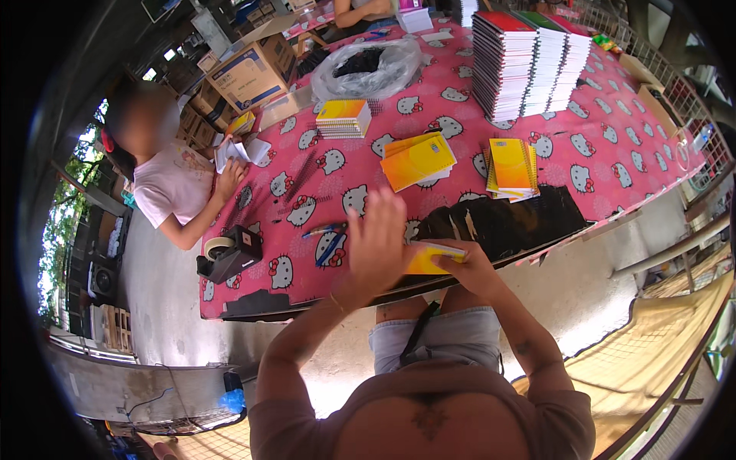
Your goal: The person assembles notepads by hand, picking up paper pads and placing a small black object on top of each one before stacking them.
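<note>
Hands with yellow notebook at tabletop edge.
Right hand (465,264) grips notebook (434,258); left hand (377,244) open, fingers spread, touching it. Pink tabletop (613,146): notebook stacks (529,61), tape dispenser (230,255).

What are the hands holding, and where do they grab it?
The right hand pinches a yellow notebook at its right end. The left hand lies spread over its left side.

A brown cardboard box with a blue-and-white printed label (249,73) sits upper left; more brown cartons (201,115) are stacked beside it.
</note>
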A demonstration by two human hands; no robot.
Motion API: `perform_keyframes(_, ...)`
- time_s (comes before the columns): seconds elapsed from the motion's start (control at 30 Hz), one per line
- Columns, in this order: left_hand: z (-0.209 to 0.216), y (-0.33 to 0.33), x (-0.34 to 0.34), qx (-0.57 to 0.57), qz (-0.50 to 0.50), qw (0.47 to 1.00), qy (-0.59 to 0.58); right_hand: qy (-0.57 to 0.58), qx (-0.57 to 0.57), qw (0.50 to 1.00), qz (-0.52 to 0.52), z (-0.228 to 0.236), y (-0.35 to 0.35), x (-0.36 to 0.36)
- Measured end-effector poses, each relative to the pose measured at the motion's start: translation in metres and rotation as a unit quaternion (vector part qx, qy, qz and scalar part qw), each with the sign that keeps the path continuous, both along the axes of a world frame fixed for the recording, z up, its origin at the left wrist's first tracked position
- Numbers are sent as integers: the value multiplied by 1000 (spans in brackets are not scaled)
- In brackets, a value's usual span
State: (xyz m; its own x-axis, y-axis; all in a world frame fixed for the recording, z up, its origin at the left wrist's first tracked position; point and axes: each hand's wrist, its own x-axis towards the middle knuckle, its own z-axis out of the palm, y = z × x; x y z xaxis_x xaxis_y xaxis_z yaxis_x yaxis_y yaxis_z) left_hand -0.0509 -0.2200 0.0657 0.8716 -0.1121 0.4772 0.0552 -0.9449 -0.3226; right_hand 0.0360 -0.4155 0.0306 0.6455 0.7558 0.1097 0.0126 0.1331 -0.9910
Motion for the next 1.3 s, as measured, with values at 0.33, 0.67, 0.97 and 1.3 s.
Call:
perform_keyframes(0.33, -30, -26, -12, -137, -111, 984, 36, 70, 28, 996, -47, 1, -1, -2)
perform_keyframes(0.67, -69, -31, -22, -142, -137, 979, 47, 42, 42, 997, -43, -2, -2, 2)
perform_keyframes(0.97, -55, -36, -10, -153, -139, 978, 26, -12, 28, 998, -55, -16, 0, 5)
perform_keyframes(1.3, -12, -35, 24, -178, -117, 977, 30, -75, 26, 996, -47, -38, 10, 14)
